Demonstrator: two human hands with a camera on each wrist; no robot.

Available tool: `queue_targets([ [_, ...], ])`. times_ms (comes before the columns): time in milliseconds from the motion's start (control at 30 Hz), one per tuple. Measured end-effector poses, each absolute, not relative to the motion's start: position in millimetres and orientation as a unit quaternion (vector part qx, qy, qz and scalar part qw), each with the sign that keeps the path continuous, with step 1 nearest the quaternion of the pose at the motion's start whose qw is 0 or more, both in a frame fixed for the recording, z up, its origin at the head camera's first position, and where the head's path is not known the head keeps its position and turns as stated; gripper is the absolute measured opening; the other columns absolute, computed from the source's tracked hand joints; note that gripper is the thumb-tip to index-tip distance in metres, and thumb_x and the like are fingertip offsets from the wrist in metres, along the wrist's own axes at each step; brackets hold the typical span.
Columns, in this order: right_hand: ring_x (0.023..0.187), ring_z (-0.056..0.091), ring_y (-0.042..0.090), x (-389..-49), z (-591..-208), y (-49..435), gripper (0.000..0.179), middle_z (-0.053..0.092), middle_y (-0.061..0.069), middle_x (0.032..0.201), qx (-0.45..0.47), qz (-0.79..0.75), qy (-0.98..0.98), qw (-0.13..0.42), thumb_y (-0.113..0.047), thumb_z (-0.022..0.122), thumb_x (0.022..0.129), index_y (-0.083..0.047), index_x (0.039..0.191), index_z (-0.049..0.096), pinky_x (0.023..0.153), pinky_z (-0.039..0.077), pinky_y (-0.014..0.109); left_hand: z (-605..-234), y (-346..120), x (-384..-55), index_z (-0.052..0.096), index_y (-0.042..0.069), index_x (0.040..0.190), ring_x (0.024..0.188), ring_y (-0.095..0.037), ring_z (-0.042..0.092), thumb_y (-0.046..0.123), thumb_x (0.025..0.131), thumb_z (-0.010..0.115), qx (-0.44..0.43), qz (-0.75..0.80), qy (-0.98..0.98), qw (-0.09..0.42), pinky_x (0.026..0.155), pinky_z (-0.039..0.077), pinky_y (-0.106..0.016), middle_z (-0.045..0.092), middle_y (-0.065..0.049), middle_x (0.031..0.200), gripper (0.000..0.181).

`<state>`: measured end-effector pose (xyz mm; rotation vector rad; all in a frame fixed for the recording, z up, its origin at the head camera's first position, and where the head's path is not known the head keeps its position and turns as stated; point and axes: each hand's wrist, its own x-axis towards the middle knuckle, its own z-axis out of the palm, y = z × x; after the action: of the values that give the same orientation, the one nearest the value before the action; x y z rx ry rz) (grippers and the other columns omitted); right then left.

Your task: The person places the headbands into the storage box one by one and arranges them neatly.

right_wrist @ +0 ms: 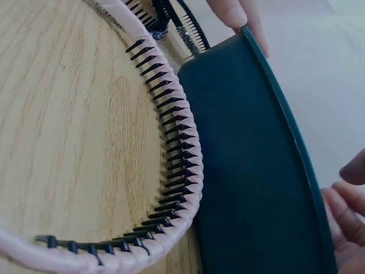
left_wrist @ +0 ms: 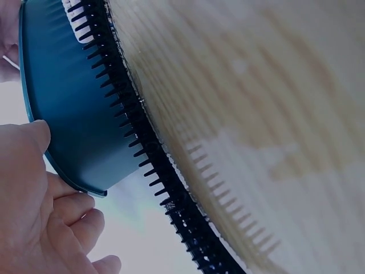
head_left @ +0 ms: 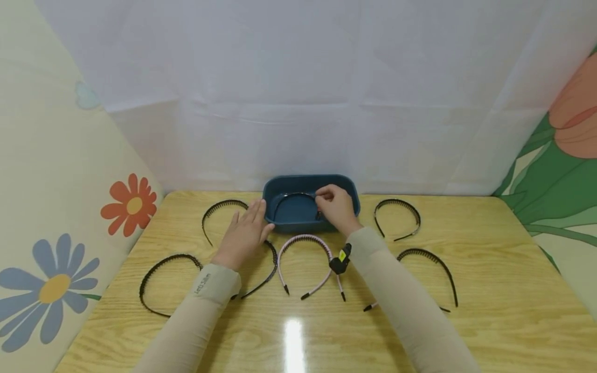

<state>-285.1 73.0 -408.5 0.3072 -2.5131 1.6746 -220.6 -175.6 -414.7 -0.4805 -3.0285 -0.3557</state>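
At the back of the table stands a blue bin [head_left: 298, 227]. My left hand [head_left: 243, 233] rests against its left end, fingers extended, with the thumb at the front corner; the left wrist view shows that thumb [left_wrist: 39, 134] at the rim. My right hand [head_left: 337, 207] reaches over the bin's right side and pinches a black headband [head_left: 296, 194] that arches inside it. In the right wrist view, the right fingers [right_wrist: 345, 211] show just past the rim. Directly before the bin lies a pink headband [head_left: 305, 237] with black teeth [right_wrist: 179, 154].
Black toothed headbands lie at the back left [head_left: 224, 202], front left [head_left: 172, 256], back right [head_left: 396, 200] and front right [head_left: 429, 254]. Another dark headband [head_left: 274, 254] is partly under my left hand. Pink-banded ends show near my right forearm. A white cloth [head_left: 280, 103] hangs behind.
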Motion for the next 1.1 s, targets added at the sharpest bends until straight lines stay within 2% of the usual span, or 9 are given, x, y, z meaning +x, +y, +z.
queue_targets([
  [233, 0.085, 0.068, 0.032, -277.7, -410.6, 85.3, 0.02, 0.069, 0.017, 0.096, 0.13, 0.595, -0.787, 0.097, -0.007, 0.061, 0.1, 0.005, 0.113, 0.07, 0.075, 0.06, 0.038, -413.9, -175.5, -220.6, 0.016, -0.005, 0.16, 0.153, -0.037, 0.018, 0.036, 0.111, 0.042, -0.159, -0.115, -0.98, 0.028, 0.122, 0.011, -0.062, 0.018, -0.022, 0.166, 0.069],
  [433, 0.097, 0.065, 0.043, -266.3, -406.7, 99.5, 0.021, 0.066, 0.021, 0.105, 0.104, 0.658, -0.743, 0.07, -0.006, 0.06, 0.101, 0.006, 0.116, 0.067, 0.086, 0.059, 0.043, -412.3, -178.8, -218.9, 0.014, -0.005, 0.16, 0.154, -0.037, 0.015, 0.035, 0.111, 0.041, -0.154, -0.116, -0.981, 0.02, 0.122, 0.01, -0.062, 0.015, -0.022, 0.167, 0.069],
  [567, 0.098, 0.066, 0.039, -258.6, -402.3, 112.8, 0.022, 0.066, 0.021, 0.109, 0.077, 0.677, -0.729, 0.064, -0.006, 0.06, 0.102, 0.007, 0.118, 0.066, 0.089, 0.059, 0.044, -413.0, -179.6, -219.4, 0.013, -0.005, 0.16, 0.154, -0.037, 0.016, 0.035, 0.111, 0.041, -0.154, -0.119, -0.981, 0.021, 0.122, 0.01, -0.062, 0.015, -0.022, 0.167, 0.069],
  [800, 0.092, 0.068, 0.032, -248.5, -403.5, 147.9, 0.024, 0.066, 0.029, 0.11, 0.019, 0.65, -0.753, 0.097, -0.003, 0.059, 0.1, 0.011, 0.119, 0.066, 0.077, 0.06, 0.024, -414.9, -177.7, -221.5, 0.011, -0.004, 0.161, 0.154, -0.037, 0.014, 0.037, 0.111, 0.04, -0.154, -0.119, -0.981, 0.02, 0.122, 0.01, -0.062, 0.014, -0.022, 0.167, 0.07],
  [900, 0.091, 0.069, 0.029, -245.4, -406.9, 163.3, 0.024, 0.066, 0.03, 0.11, -0.008, 0.639, -0.761, 0.112, -0.004, 0.058, 0.1, 0.009, 0.118, 0.067, 0.078, 0.06, 0.024, -414.5, -177.3, -222.5, 0.011, -0.005, 0.16, 0.154, -0.037, 0.014, 0.037, 0.111, 0.04, -0.155, -0.117, -0.981, 0.02, 0.122, 0.01, -0.062, 0.014, -0.023, 0.167, 0.071],
  [1033, 0.093, 0.069, 0.03, -243.6, -411.2, 178.8, 0.024, 0.066, 0.029, 0.111, -0.03, 0.625, -0.769, 0.129, -0.008, 0.059, 0.101, 0.006, 0.117, 0.069, 0.083, 0.061, 0.033, -413.9, -178.1, -222.6, 0.012, -0.005, 0.16, 0.154, -0.037, 0.014, 0.036, 0.111, 0.04, -0.154, -0.118, -0.981, 0.02, 0.122, 0.01, -0.062, 0.014, -0.023, 0.166, 0.07],
  [1100, 0.095, 0.068, 0.032, -243.0, -413.4, 184.1, 0.025, 0.065, 0.029, 0.111, -0.037, 0.627, -0.768, 0.13, -0.009, 0.059, 0.101, 0.008, 0.118, 0.068, 0.084, 0.061, 0.034, -414.1, -179.0, -222.0, 0.012, -0.006, 0.16, 0.154, -0.038, 0.015, 0.035, 0.111, 0.041, -0.152, -0.119, -0.981, 0.021, 0.122, 0.01, -0.062, 0.014, -0.023, 0.166, 0.07],
])
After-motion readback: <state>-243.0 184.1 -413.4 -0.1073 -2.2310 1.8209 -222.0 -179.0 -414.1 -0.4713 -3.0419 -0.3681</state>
